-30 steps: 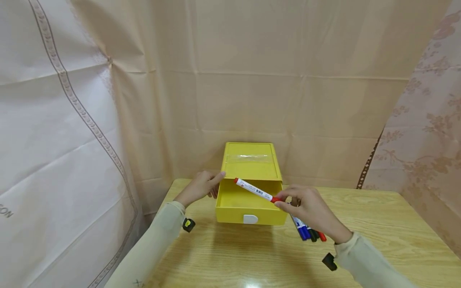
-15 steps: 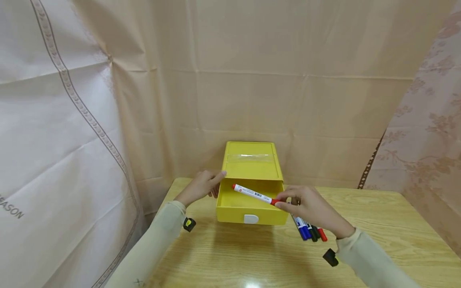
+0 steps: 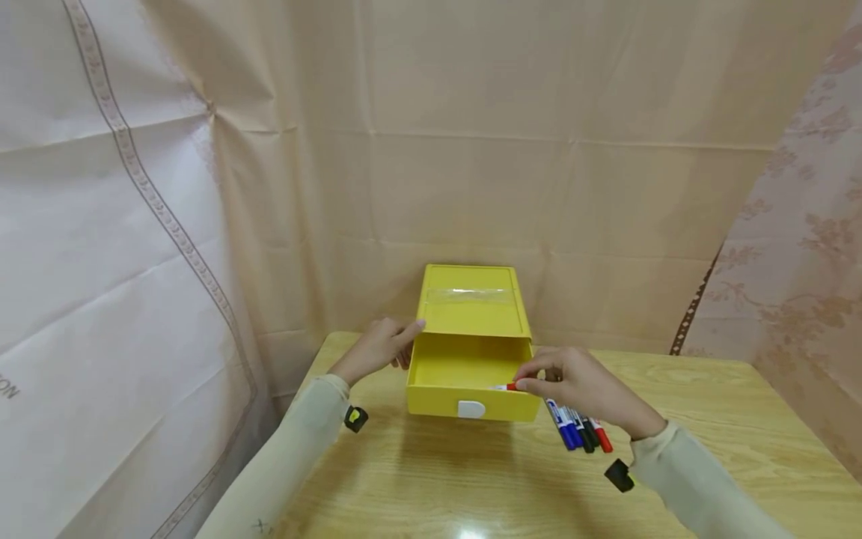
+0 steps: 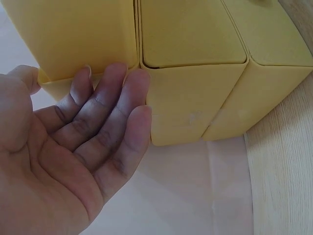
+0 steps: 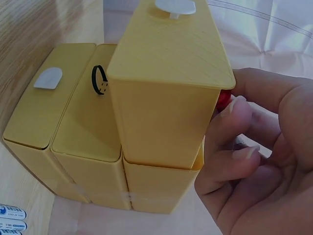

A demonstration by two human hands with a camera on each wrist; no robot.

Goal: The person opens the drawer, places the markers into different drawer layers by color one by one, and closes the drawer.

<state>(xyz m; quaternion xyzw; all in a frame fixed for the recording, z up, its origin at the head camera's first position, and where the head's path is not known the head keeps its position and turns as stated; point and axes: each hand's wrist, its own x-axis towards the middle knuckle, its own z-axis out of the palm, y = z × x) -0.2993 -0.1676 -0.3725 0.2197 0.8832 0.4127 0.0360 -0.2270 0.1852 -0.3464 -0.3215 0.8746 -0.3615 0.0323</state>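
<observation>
My right hand (image 3: pixel 575 385) is at the right front corner of a pulled-out yellow drawer (image 3: pixel 431 402), pinching a red whiteboard marker (image 3: pixel 511 387) by its red end between thumb and fingertips. Most of the marker's white barrel has dropped behind the drawer's front wall. The right wrist view shows only a bit of the marker's red end (image 5: pixel 223 100) beside the drawer edge. My left hand (image 3: pixel 381 348) rests on the left side of the yellow drawer cabinet (image 3: pixel 471 314), thumb on its top edge, fingers lying against the side wall (image 4: pixel 190 105).
Several whiteboard markers (image 3: pixel 577 430) with blue, black and red ends lie on the wooden table (image 3: pixel 471 479), right of the cabinet. Below the pulled-out drawer are two shut drawers, one with a black loop (image 5: pixel 99 80), one with a white tab (image 5: pixel 48 78). A beige curtain (image 3: pixel 471 187) hangs behind.
The marker, earlier held slanting above the drawer with its far end raised, has tipped down into the drawer. My right hand stays at the same corner; my left hand has not moved.
</observation>
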